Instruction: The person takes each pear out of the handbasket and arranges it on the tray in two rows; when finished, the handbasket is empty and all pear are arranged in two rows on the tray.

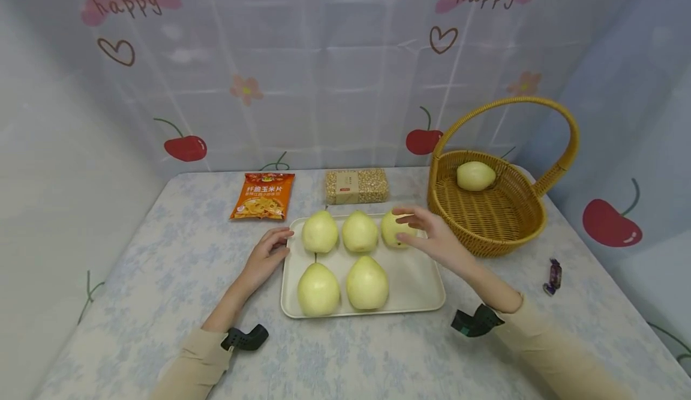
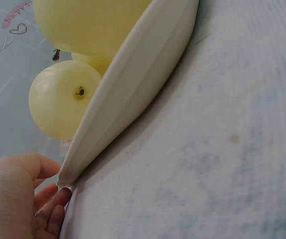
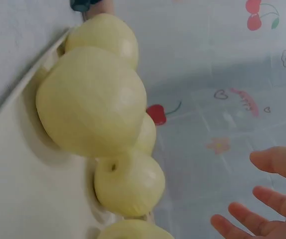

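A cream rectangular tray (image 1: 412, 286) carries several pale yellow-green pears (image 1: 367, 283), some with stems showing. At its far left corner my left hand (image 1: 266, 261) holds the rim; in the left wrist view, the thumb lies over the rim and curled fingers (image 2: 57, 216) sit beside the corner. My right hand (image 1: 434, 241) hovers over the tray's far right pear (image 1: 390, 232), partly covering it in the head view. Its fingers (image 3: 245, 218) are spread apart and hold nothing. Another pear (image 1: 476, 176) lies inside the wicker basket (image 1: 488, 247).
The basket's tall handle (image 1: 571, 142) arches up at the back right. Behind the tray are an orange snack bag (image 1: 263, 197) and a clear pack of pale kernels (image 1: 372, 185). A purple wrapped candy (image 1: 553, 277) lies at the right. Printed curtains (image 1: 324, 88) surround the table.
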Demonstrator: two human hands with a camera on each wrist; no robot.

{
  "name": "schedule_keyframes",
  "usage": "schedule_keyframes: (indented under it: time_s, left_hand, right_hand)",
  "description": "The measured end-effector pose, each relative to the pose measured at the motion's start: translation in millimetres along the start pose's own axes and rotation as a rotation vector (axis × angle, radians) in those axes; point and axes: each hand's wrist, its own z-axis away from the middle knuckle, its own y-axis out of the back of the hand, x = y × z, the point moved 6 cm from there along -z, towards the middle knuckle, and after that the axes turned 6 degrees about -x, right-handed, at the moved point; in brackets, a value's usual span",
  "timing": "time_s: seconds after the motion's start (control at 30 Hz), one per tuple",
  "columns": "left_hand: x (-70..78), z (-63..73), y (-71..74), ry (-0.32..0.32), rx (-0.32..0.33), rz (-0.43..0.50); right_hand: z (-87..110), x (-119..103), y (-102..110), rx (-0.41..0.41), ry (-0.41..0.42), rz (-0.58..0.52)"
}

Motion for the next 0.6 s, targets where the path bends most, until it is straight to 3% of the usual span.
schedule_keyframes:
  time_s: [0.23, 0.5, 0.6]
  left_hand:
    - [-0.4, 3.6, 2.0, 0.013, 0.006, -0.030]
    - [-0.1, 2.2, 0.5, -0.005, 0.001, -0.014]
    - [-10.8, -0.4, -1.3, -0.021, 0.018, -0.008]
  right_hand:
    - [-10.2, 10, 59, 0.238, -0.091, -0.023]
    - [-20.4, 25, 122, 0.400, -0.199, 0.011]
    - [-28.2, 33, 142, 0.451, -0.240, 0.013]
